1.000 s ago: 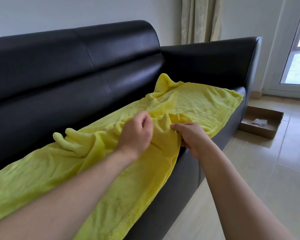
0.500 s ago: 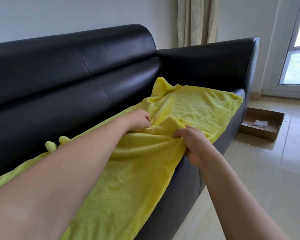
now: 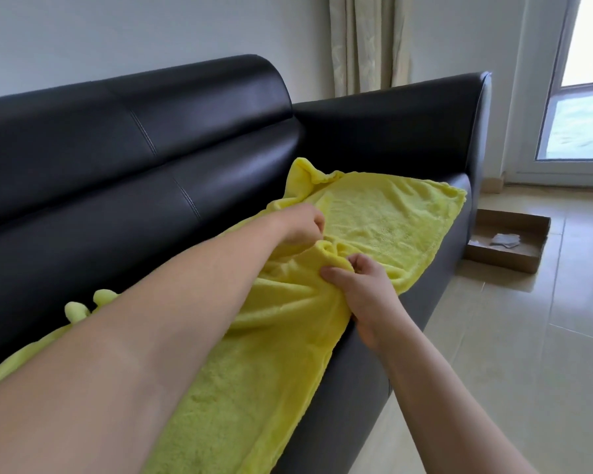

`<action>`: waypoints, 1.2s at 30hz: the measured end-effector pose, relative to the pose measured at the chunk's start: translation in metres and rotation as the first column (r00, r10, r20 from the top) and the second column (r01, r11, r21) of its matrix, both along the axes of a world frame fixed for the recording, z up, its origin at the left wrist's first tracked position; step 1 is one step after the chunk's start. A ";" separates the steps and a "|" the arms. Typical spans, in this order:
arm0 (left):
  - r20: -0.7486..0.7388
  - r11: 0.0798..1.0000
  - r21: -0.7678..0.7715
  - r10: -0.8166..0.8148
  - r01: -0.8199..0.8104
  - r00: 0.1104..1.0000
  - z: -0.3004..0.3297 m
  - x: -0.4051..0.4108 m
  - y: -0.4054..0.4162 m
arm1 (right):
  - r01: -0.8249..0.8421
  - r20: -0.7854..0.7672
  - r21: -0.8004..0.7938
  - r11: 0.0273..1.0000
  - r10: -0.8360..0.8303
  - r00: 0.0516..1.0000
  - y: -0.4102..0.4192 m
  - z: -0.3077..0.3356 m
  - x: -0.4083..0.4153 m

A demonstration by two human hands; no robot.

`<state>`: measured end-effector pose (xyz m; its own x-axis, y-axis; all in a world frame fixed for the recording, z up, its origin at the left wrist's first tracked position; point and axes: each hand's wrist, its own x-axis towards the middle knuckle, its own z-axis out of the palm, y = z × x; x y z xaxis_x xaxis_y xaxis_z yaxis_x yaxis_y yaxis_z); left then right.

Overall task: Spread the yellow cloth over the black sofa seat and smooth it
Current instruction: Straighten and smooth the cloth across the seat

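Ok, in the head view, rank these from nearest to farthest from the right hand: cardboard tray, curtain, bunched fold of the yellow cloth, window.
1. Bunched fold of the yellow cloth: in the right hand's grip.
2. Cardboard tray: on the floor beyond the sofa's end, to the right.
3. Curtain and window: both far behind the sofa, too close to call.

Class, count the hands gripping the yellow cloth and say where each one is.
2. The left hand grips the yellow cloth towards the sofa's backrest; the right hand pinches a bunched fold near the seat's front edge.
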<state>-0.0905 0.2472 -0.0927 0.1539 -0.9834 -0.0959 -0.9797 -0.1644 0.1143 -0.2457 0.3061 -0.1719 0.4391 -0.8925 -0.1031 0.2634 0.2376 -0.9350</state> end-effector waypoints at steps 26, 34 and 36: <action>0.168 0.980 0.195 0.008 -0.041 0.986 -0.007 -0.033 -0.022 | -0.034 -0.612 -0.300 0.953 -0.165 0.774 -0.002 -0.013 0.001; -0.624 0.939 -0.075 0.219 -0.336 0.750 -0.012 -0.020 -0.012 | -0.025 -0.600 -0.235 0.972 -0.124 0.790 -0.012 -0.015 -0.004; -0.594 0.890 -0.229 0.193 -0.394 0.781 -0.013 -0.015 -0.013 | -0.021 -0.616 -0.273 0.962 -0.157 0.772 -0.010 -0.017 -0.004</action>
